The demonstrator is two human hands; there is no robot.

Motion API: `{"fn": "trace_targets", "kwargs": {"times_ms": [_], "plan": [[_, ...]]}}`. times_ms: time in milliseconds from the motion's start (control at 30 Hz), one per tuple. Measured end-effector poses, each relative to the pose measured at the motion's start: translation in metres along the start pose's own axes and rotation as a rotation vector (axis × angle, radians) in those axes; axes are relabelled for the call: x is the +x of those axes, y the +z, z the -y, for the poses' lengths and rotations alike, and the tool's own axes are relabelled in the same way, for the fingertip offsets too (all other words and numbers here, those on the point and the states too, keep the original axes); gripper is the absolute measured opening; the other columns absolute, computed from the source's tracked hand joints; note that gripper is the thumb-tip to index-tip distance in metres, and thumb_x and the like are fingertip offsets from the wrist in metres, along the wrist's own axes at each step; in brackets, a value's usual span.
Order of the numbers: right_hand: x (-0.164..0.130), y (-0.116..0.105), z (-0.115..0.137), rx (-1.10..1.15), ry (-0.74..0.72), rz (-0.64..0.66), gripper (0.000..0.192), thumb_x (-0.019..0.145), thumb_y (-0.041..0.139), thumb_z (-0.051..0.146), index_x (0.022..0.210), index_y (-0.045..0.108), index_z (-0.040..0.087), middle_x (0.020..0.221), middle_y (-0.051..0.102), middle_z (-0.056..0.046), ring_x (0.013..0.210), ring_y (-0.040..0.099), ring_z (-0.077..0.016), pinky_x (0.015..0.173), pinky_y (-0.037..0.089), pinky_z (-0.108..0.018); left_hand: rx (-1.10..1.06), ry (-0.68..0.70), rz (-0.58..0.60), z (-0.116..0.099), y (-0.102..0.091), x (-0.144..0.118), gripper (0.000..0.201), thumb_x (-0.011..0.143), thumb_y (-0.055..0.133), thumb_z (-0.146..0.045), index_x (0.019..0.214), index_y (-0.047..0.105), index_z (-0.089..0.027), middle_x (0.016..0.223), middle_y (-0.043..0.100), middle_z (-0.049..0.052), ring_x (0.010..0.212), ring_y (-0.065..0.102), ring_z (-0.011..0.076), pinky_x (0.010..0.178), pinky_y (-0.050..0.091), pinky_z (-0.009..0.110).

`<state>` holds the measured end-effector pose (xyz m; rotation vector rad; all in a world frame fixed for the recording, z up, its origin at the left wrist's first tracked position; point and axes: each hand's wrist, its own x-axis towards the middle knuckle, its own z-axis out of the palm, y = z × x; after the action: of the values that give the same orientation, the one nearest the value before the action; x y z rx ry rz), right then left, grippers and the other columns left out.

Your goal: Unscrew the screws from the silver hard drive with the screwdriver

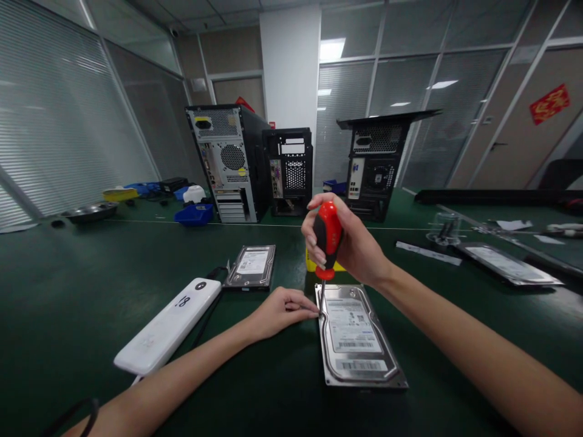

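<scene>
My right hand (344,233) is wrapped round the red-and-black handle of a screwdriver (328,237), held nearly upright. Its shaft points down to the left edge of a silver hard drive (353,334), which lies flat with its white label up. At that same edge, beside the screwdriver's tip, my left hand (285,311) has its thumb and fingertips pressed together. Whatever sits between those fingertips is too small to make out. Partly hidden behind my right hand is a yellow object (311,260).
A second hard drive (251,267) and a white power bank (170,328) lie to the left. Computer cases (232,164) stand at the back, with a blue tray (194,215) nearby. Toward the right are another drive (507,264), a clear cup (445,227) and a strip (428,252).
</scene>
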<state>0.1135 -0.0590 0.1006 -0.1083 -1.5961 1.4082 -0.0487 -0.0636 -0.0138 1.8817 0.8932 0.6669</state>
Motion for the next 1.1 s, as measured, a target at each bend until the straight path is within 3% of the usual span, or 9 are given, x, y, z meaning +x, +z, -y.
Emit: {"fn": "trace_targets", "kwargs": {"times_ms": [67, 233, 367, 600, 833, 900, 1000, 1100], "plan": [[-0.0002, -0.0011, 0.0009, -0.006, 0.011, 0.016, 0.026, 0.090, 0.042, 0.048, 0.098, 0.045, 0.024, 0.071, 0.053, 0.005, 0.049, 0.050, -0.0074, 0.048, 0.043, -0.023, -0.011, -0.017, -0.006, -0.0010, 0.0015, -0.0005, 0.022, 0.080, 0.065, -0.028, 0.088, 0.073, -0.009, 0.074, 0.055, 0.001, 0.056, 0.038, 0.0059, 0.053, 0.028, 0.020], [0.0005, -0.0058, 0.0013, -0.041, 0.024, 0.051, 0.021, 0.088, 0.052, 0.034, 0.104, 0.049, 0.021, 0.083, 0.055, 0.002, 0.062, 0.055, -0.0085, 0.058, 0.048, -0.025, -0.004, -0.034, 0.015, -0.0037, 0.0010, -0.0026, 0.025, 0.081, 0.063, -0.030, 0.092, 0.073, -0.008, 0.076, 0.057, 0.002, 0.057, 0.037, 0.0061, 0.053, 0.028, 0.020], [0.0015, -0.0085, 0.0007, -0.100, -0.026, 0.012, 0.023, 0.082, 0.063, 0.028, 0.097, 0.049, 0.020, 0.078, 0.057, 0.003, 0.062, 0.057, -0.0086, 0.061, 0.050, -0.025, 0.023, -0.038, 0.060, -0.0031, -0.0014, -0.0034, 0.028, 0.081, 0.062, -0.031, 0.094, 0.072, -0.009, 0.077, 0.056, 0.001, 0.057, 0.036, 0.0061, 0.051, 0.025, 0.020], [0.0001, -0.0059, 0.0028, -0.092, 0.019, -0.007, 0.031, 0.077, 0.069, 0.023, 0.093, 0.043, 0.022, 0.077, 0.059, 0.005, 0.059, 0.059, -0.0079, 0.058, 0.051, -0.024, 0.023, -0.038, 0.081, -0.0026, -0.0024, -0.0034, 0.030, 0.081, 0.061, -0.031, 0.098, 0.071, -0.009, 0.076, 0.051, 0.000, 0.057, 0.033, 0.0066, 0.050, 0.022, 0.021], [-0.0002, -0.0074, -0.0007, -0.070, -0.034, 0.010, 0.028, 0.082, 0.064, 0.026, 0.097, 0.041, 0.024, 0.068, 0.054, 0.008, 0.048, 0.050, -0.0051, 0.049, 0.040, -0.021, 0.041, -0.001, 0.033, 0.0023, -0.0019, -0.0022, 0.030, 0.077, 0.067, -0.034, 0.097, 0.070, -0.012, 0.069, 0.039, -0.004, 0.057, 0.031, 0.0069, 0.052, 0.023, 0.022], [-0.0003, -0.0073, 0.0001, -0.051, -0.047, 0.037, 0.018, 0.090, 0.053, 0.033, 0.101, 0.044, 0.022, 0.068, 0.053, 0.006, 0.050, 0.050, -0.0064, 0.050, 0.040, -0.022, 0.051, 0.015, 0.008, 0.0034, -0.0007, -0.0022, 0.028, 0.077, 0.067, -0.034, 0.095, 0.070, -0.012, 0.070, 0.040, -0.004, 0.057, 0.031, 0.0069, 0.052, 0.024, 0.022], [-0.0002, -0.0068, 0.0036, -0.025, -0.027, 0.084, 0.025, 0.095, 0.037, 0.036, 0.107, 0.049, 0.018, 0.074, 0.053, 0.002, 0.057, 0.053, -0.0088, 0.057, 0.044, -0.026, 0.065, 0.017, -0.009, 0.0031, 0.0010, -0.0026, 0.026, 0.077, 0.068, -0.033, 0.092, 0.071, -0.012, 0.069, 0.041, -0.004, 0.057, 0.031, 0.0066, 0.052, 0.023, 0.022], [0.0007, -0.0061, 0.0061, -0.035, 0.010, 0.101, 0.024, 0.094, 0.042, 0.035, 0.104, 0.053, 0.016, 0.080, 0.054, 0.000, 0.063, 0.056, -0.0090, 0.061, 0.047, -0.025, 0.080, 0.018, -0.030, 0.0010, 0.0018, -0.0031, 0.025, 0.076, 0.068, -0.032, 0.089, 0.073, -0.011, 0.067, 0.041, -0.004, 0.055, 0.030, 0.0063, 0.051, 0.021, 0.022]]}}
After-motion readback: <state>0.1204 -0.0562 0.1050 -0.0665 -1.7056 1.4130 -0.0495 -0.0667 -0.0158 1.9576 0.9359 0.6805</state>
